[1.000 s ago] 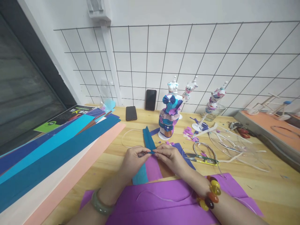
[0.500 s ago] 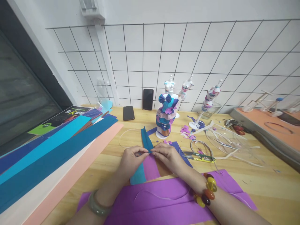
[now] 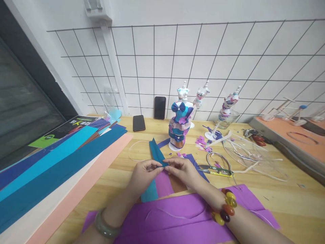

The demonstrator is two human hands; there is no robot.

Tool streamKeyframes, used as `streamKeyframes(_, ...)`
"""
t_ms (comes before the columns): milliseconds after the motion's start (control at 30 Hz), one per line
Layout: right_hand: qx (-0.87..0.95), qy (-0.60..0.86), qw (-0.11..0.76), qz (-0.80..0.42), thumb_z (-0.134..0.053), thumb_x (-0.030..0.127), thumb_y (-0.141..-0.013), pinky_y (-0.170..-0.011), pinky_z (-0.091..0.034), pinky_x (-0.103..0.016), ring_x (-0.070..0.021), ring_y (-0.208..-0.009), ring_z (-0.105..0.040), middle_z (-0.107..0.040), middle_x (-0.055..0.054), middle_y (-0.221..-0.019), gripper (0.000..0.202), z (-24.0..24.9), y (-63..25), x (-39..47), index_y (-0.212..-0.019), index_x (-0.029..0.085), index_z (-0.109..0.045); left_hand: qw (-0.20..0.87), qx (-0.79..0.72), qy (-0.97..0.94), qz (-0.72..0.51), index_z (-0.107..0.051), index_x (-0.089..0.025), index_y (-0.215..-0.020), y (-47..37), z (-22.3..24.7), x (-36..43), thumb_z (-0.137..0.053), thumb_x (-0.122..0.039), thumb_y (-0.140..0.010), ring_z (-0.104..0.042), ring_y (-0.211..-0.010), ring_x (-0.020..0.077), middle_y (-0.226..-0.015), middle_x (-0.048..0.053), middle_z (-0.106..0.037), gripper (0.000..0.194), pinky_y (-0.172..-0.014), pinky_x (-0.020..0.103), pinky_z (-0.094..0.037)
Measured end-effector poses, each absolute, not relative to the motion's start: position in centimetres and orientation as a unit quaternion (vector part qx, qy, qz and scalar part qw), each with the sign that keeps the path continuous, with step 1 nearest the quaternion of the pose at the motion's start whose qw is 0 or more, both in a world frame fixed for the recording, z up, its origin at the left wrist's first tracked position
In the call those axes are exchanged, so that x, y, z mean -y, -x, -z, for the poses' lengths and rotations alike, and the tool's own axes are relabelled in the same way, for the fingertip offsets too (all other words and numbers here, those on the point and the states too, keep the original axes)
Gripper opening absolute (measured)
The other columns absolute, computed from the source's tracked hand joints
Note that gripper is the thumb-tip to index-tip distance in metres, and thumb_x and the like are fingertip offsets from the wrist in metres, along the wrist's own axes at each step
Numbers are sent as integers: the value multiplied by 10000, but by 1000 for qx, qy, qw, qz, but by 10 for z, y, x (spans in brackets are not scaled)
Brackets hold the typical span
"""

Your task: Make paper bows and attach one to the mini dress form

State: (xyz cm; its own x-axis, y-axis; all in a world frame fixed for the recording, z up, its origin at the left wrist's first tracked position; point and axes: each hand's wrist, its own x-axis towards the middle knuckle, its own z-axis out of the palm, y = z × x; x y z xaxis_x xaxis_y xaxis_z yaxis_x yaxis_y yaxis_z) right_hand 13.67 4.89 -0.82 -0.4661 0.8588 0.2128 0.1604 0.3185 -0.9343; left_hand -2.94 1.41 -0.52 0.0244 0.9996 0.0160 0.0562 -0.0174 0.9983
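Between my two hands is a teal strip of crepe paper (image 3: 156, 151), folded along its length, its free end pointing away from me. My left hand (image 3: 146, 173) pinches its near end between thumb and fingers. Close against it, my right hand (image 3: 180, 171) pinches the same end from the other side, so the fingertips hide the folds there. Under the hands lie a light blue strip (image 3: 149, 192), a purple strip (image 3: 164, 184) and a brown piece (image 3: 179, 183). Just beyond stands a small dress form (image 3: 180, 125) dressed in blue, purple and pink paper.
Purple paper (image 3: 162, 220) spreads along the near edge. Scissors (image 3: 215, 170) and a wire coil (image 3: 218, 159) lie to the right, with plastic bags (image 3: 254, 157) beyond. Long coloured paper sheets (image 3: 63, 176) cover the left. Two phones, one lying (image 3: 138, 123), one upright (image 3: 159, 107), are at the back.
The strip's free end has tilted slightly to the left and the strip looks more opened out. My fingers have shifted a little on its pinched end.
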Motion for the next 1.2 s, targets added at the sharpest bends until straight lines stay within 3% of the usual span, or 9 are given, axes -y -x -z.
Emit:
streamKeyframes(200,712,337,383,-483,-603,283,-749,-610,-470,-267,-147,-660,-580,-647,-54,-777,173,12,-137,-51,-855,172,-681,503,-493,-504,-500,-632,-142,-727,29,6,-15,-672,-206,-631,-602,-651,142,-671,20,-661,122,-616,237,-461)
streamKeyframes(533,600,348,405,-595,-698,298,-640,-565,-452,-256,-117,-558,-567,-642,-11,-638,192,11,-136,-51,-766,155,-686,501,-499,-481,-518,-635,-145,-669,29,1,-13,-691,-195,-604,-612,-626,135,-635,9,-673,99,-594,221,-463)
streamKeyframes(900,569,347,391,-634,-706,267,-635,-576,-436,-222,-87,-543,-552,-634,2,-582,148,3,-137,-51,-701,136,-682,490,-499,-509,-501,-680,-151,-698,32,1,-12,-674,-242,-643,-619,-654,143,-685,28,-700,106,-613,222,-471)
streamKeyframes(1100,558,342,378,-655,-730,222,-606,-490,-404,-192,-66,-470,-519,-583,49,-506,240,7,-136,-50,-820,146,-653,495,-497,-507,-501,-675,-146,-695,32,1,-12,-673,-235,-646,-610,-640,138,-678,31,-695,101,-607,222,-468)
streamKeyframes(1200,560,340,389,-648,-726,226,-610,-518,-421,-200,-70,-501,-538,-603,34,-555,210,8,-135,-50,-791,142,-659,500,-495,-505,-499,-672,-146,-692,32,0,-12,-671,-231,-647,-608,-647,135,-682,30,-693,96,-615,220,-467)
